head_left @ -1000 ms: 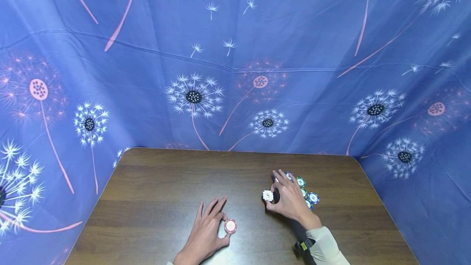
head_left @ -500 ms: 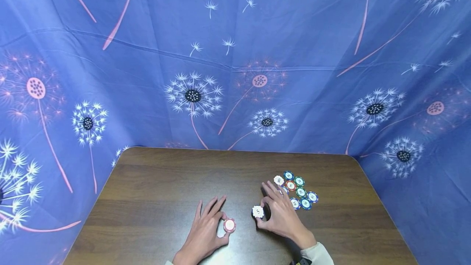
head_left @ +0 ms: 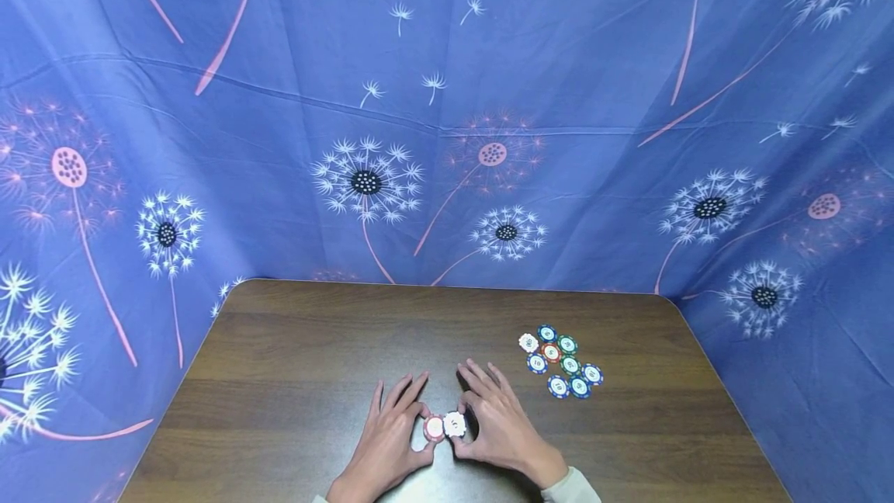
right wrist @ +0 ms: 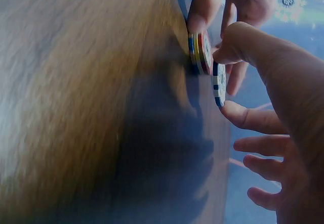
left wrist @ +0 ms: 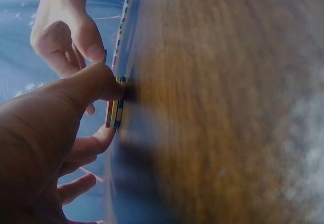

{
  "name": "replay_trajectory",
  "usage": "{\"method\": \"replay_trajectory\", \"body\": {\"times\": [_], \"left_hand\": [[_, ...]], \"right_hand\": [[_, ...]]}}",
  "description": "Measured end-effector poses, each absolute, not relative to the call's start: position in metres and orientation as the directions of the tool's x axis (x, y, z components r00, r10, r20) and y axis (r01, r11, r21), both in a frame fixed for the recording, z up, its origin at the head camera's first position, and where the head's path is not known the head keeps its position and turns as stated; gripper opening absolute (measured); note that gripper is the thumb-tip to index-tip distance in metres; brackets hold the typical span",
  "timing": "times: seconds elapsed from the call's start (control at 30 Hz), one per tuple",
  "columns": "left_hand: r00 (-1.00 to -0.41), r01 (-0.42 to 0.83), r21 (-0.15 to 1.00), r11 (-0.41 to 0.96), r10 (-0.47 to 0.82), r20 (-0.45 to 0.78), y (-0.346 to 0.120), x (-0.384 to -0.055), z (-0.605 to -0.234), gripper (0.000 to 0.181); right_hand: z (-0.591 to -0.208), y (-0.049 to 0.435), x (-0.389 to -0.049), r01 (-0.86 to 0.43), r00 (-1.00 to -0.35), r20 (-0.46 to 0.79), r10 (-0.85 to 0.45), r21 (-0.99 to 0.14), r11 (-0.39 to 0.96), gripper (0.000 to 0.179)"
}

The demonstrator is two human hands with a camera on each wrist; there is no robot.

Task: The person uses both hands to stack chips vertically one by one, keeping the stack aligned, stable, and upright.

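Note:
My left hand [head_left: 388,441] pinches a short stack of poker chips [head_left: 433,429] between thumb and forefinger, near the front of the table. A red chip tops the stack, with yellow and blue ones under it, as the right wrist view shows at the chip stack's edge [right wrist: 195,54]. Beside it, my right hand [head_left: 501,431] holds a white poker chip with dark edge marks [head_left: 455,424] by thumb and forefinger. In the right wrist view this white chip [right wrist: 219,85] hangs above the table, higher than the stack's base. Its other fingers are spread.
A loose group of several poker chips [head_left: 570,365], blue, green, red and white, lies flat at the right on the brown wooden table [head_left: 314,340]. Behind the table's back edge hangs a blue dandelion-print cloth [head_left: 419,200], which also closes off both sides.
My right hand has carried the white chip from the loose chips leftward and toward me, up beside the stack. The loose chips are now uncovered. My left hand has stayed at the stack.

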State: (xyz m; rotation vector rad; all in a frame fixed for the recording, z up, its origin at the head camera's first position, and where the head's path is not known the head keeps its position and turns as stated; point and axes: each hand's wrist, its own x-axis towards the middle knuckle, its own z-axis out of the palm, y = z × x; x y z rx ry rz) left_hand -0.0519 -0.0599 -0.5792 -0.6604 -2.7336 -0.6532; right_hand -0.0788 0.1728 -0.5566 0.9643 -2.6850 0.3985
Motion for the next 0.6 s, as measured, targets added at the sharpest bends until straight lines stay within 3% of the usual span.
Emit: {"method": "replay_trajectory", "body": {"times": [0.37,0.6], "left_hand": [[-0.871,0.477,0.371,0.797,0.374,0.318,-0.060,-0.052,-0.578,0.026],[-0.872,0.474,0.368,0.800,0.367,0.324,-0.060,-0.051,-0.578,0.025]], "right_hand": [[-0.557,0.157,-0.081,-0.670,-0.727,0.320,-0.608,-0.138,0.729,0.040],[-0.556,0.157,-0.077,-0.646,-0.760,0.264,-0.594,-0.217,0.731,0.039]]}}
